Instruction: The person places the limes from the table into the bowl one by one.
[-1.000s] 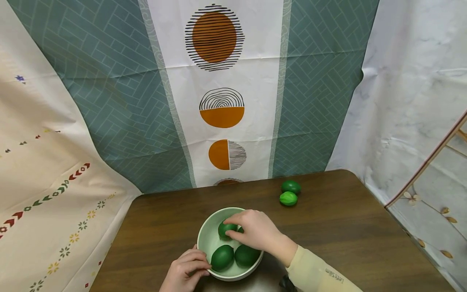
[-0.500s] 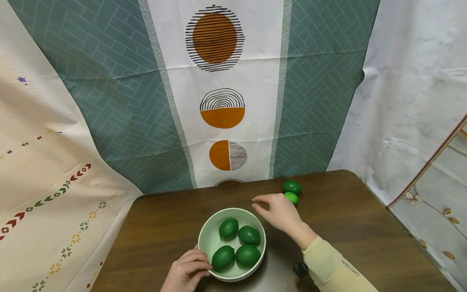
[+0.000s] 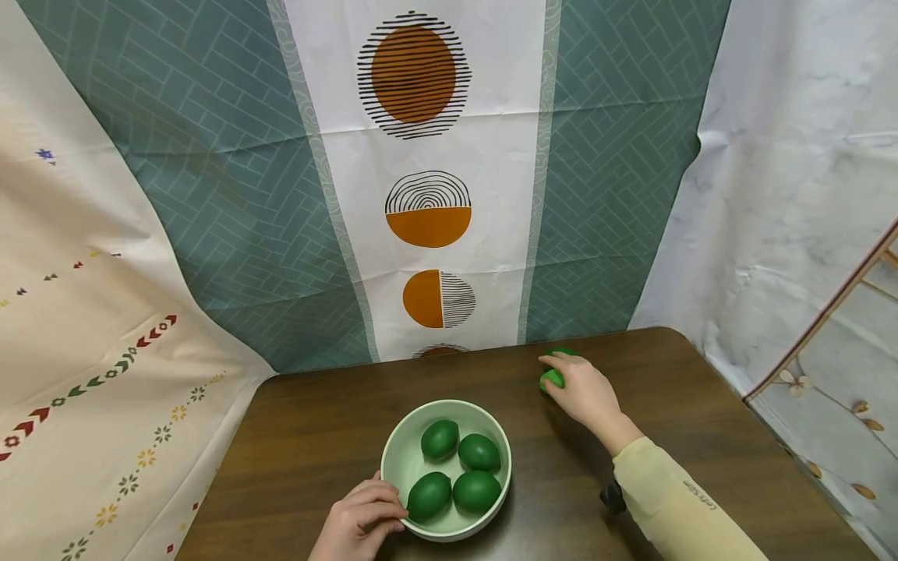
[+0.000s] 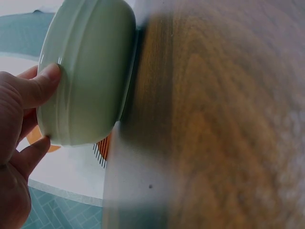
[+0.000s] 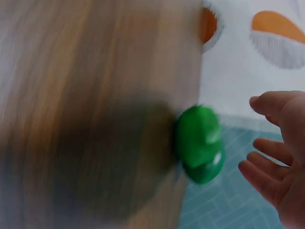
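A pale green bowl [image 3: 398,458] stands on the table with several dark green, lime-shaped fruits [image 3: 476,492] lying in it. My left hand [image 3: 361,517] holds the bowl's left rim; in the left wrist view its thumb [image 4: 45,86] lies against the outer wall. At the back right my right hand [image 3: 584,393] is over a bright green lime [image 3: 552,379] and a dark green one [image 3: 561,352], partly covering both. The right wrist view has its fingers [image 5: 267,179] spread, with a gap between them and the bright lime [image 5: 198,136].
The brown wooden table [image 3: 316,421] ends at a patterned cloth [image 3: 449,296] behind it. A cream cloth [image 3: 105,351] hangs on the left, a white marbled one [image 3: 772,195] on the right. A black object [image 3: 613,497] sits under the right sleeve [image 3: 673,499].
My right hand has left the bowl, moving right and back to the two limes on the table. The dark fruits in the bowl are uncovered. My left hand stays at the rim.
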The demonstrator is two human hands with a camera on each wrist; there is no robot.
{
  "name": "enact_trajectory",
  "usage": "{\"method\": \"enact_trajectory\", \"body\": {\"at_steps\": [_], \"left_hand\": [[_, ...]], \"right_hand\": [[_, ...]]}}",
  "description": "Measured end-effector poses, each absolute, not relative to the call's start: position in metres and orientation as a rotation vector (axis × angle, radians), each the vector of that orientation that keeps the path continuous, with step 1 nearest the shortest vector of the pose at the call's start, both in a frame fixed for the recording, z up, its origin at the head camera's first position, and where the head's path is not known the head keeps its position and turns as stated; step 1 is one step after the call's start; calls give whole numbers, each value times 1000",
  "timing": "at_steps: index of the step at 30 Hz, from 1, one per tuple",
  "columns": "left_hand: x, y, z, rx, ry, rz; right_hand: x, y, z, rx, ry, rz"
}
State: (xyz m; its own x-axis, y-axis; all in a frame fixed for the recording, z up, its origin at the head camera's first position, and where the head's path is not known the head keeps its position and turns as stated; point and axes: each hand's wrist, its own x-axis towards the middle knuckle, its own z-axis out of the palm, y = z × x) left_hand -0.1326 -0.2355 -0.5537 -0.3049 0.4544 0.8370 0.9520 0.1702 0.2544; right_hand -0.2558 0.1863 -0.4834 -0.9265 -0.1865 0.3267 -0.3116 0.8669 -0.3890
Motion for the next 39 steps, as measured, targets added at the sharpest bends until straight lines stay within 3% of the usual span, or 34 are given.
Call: {"method": "enact_trajectory", "body": {"at_steps": [16, 39], "left_hand": [[-132, -235, -554, -1332, -1847, -1063], [-131, -237, -553, -1334, -1862, -1058]], "right_hand": [[-276, 207, -520, 720, -2791, 158], [-279, 204, -524, 767, -2722, 66]]}}
